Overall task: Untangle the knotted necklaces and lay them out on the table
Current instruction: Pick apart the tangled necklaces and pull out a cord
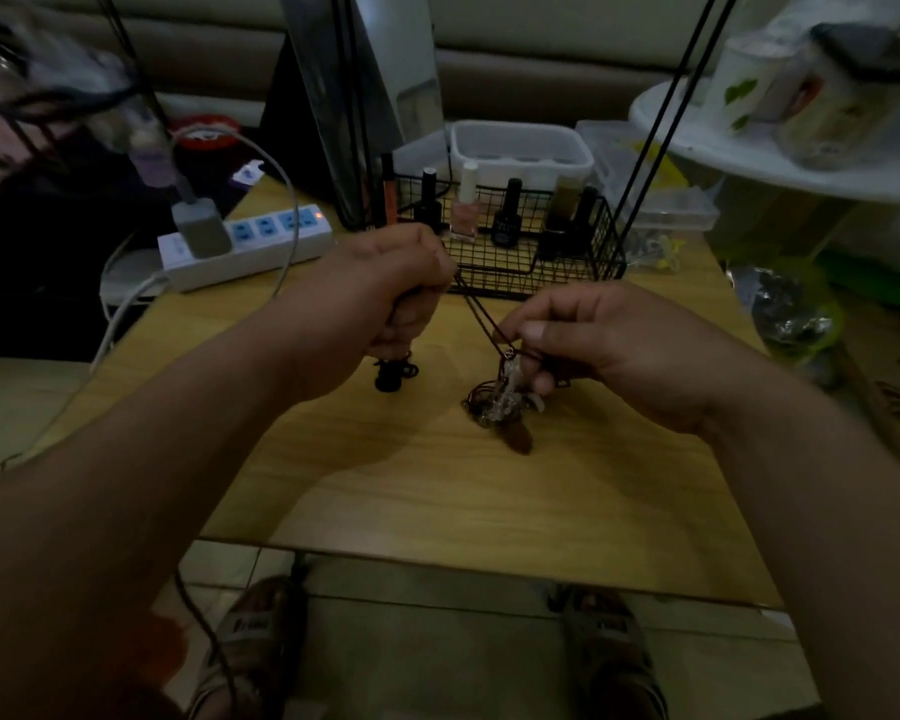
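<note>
Fingers [533,332] of the right hand [609,356] are pinching dark cords [481,319] above the tangled necklaces [505,407] lying on the table [437,501]; the left hand [380,298] is fisting the cords' other end.

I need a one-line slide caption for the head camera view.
Both hands, left hand and right hand, pull dark cords from tangled necklaces above a wooden table.

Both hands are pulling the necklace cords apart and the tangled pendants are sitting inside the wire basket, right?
Not quite. The head view shows the tangled pendants on the bare wooden table, in front of the wire basket, not inside it. Both hands do hold cords.
</note>
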The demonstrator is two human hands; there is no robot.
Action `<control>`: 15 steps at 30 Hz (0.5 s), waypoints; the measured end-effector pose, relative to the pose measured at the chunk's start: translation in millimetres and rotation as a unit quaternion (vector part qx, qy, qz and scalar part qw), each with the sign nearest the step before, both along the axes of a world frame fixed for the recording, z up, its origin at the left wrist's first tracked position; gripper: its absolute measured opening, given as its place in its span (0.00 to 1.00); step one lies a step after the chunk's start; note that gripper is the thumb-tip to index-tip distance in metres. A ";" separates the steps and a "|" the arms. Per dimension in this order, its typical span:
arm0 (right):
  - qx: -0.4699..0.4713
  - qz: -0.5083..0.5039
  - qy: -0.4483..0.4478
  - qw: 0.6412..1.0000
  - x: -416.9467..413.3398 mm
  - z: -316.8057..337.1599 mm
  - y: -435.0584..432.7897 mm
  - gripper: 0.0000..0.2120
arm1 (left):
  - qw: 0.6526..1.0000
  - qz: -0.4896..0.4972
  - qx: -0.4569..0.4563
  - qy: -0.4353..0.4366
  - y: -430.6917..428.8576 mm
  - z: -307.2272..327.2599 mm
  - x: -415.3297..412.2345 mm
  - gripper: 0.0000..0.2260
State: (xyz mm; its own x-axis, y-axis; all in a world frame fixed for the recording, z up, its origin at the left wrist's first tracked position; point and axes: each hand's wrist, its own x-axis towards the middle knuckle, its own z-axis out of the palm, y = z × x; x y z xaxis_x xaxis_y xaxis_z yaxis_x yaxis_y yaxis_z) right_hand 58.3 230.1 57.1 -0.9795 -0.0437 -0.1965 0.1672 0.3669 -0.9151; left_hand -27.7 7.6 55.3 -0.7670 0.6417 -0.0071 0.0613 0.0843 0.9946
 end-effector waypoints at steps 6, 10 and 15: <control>0.076 0.002 -0.009 0.997 1.3 -0.5 -3.6 0.06 | 1.000 0.014 -0.013 0.012 -2.8 3.7 -4.0 0.11; 0.098 -0.003 0.007 0.995 4.3 4.8 0.3 0.03 | 0.999 0.032 -0.022 0.020 -7.9 5.0 -6.7 0.09; 0.097 -0.014 0.042 0.994 6.3 9.7 7.6 0.04 | 0.991 0.053 -0.091 0.084 -8.8 0.4 -6.7 0.07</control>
